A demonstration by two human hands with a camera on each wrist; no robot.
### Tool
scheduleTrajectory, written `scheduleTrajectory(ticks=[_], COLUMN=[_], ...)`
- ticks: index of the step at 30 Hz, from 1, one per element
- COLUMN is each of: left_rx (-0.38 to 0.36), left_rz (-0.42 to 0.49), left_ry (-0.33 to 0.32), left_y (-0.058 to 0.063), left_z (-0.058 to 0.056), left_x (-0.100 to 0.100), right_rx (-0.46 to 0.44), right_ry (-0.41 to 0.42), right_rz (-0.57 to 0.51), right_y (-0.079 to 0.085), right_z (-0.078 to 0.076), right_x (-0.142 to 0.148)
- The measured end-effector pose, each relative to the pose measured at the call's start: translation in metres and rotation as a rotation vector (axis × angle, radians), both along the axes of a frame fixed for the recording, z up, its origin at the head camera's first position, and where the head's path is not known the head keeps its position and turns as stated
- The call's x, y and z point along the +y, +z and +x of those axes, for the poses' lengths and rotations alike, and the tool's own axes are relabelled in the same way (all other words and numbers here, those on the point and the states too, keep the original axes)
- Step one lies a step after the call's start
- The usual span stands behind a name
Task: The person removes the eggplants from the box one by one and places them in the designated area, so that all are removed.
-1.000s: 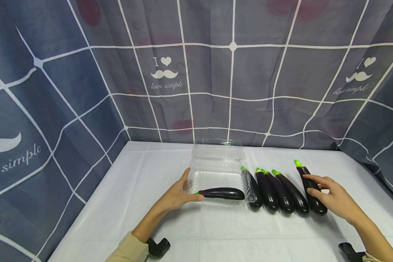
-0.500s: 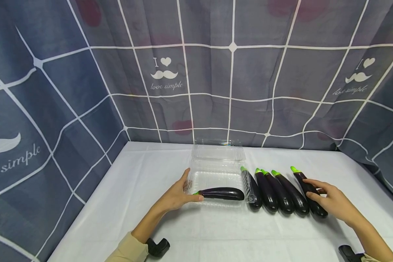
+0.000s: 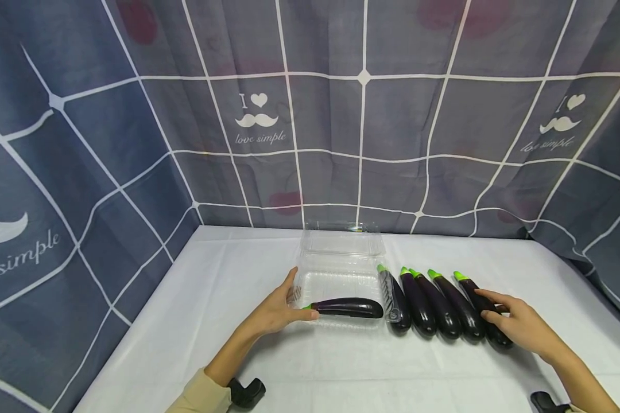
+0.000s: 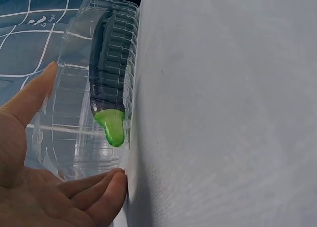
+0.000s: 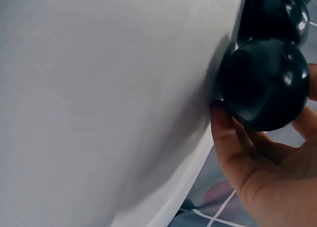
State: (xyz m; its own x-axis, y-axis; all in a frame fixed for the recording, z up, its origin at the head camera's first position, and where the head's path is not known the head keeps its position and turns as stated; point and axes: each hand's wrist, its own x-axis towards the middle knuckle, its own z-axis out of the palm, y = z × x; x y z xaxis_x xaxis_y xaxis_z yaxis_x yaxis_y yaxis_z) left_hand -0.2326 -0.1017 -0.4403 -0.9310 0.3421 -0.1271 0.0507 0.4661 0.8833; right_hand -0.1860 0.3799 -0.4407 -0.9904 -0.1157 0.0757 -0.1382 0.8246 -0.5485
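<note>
A clear plastic container [image 3: 341, 281] lies open on the table, its lid folded back. One eggplant [image 3: 348, 307] lies crosswise in its near part; the left wrist view shows this eggplant's green stem end [image 4: 113, 128] through the wall. My left hand [image 3: 275, 310] holds the container's left end, thumb and fingers spread apart on it. My right hand [image 3: 524, 326] grips the rightmost eggplant [image 3: 469, 287] of a row. In the right wrist view that eggplant's round end [image 5: 265, 83] sits between the fingers and thumb, close against its neighbour.
Several more eggplants [image 3: 441, 310] stand side by side in the row, stems away from me. The leftmost eggplant [image 3: 404, 312] touches the container's right side. A white cloth [image 3: 372, 373] covers the table, and a grey-blue checked curtain [image 3: 330, 115] hangs behind.
My right hand has brought the rightmost eggplant leftward and slightly nearer, so its stem end now lies closer to the row. The left hand and the container stay put.
</note>
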Motion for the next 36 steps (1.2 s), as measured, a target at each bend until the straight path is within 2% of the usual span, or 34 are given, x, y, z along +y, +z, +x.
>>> scheduleTrajectory(ticks=[17, 29, 36], left_rx=[0.002, 0.001, -0.005], left_rz=[0.015, 0.030, 0.008], left_ry=[-0.001, -0.006, -0.005], left_y=[0.0000, -0.0003, -0.0009], left_z=[0.0009, 0.0013, 0.0032], left_x=[-0.0003, -0.0015, -0.0014], right_rx=[0.007, -0.001, -0.011], right_ry=[-0.044, -0.028, -0.030], right_rz=[-0.016, -0.020, -0.044], right_y=[-0.0012, -0.0020, -0.0038], right_z=[-0.0007, -0.0005, 0.0006], right_x=[0.0002, 0.0010, 0.0020])
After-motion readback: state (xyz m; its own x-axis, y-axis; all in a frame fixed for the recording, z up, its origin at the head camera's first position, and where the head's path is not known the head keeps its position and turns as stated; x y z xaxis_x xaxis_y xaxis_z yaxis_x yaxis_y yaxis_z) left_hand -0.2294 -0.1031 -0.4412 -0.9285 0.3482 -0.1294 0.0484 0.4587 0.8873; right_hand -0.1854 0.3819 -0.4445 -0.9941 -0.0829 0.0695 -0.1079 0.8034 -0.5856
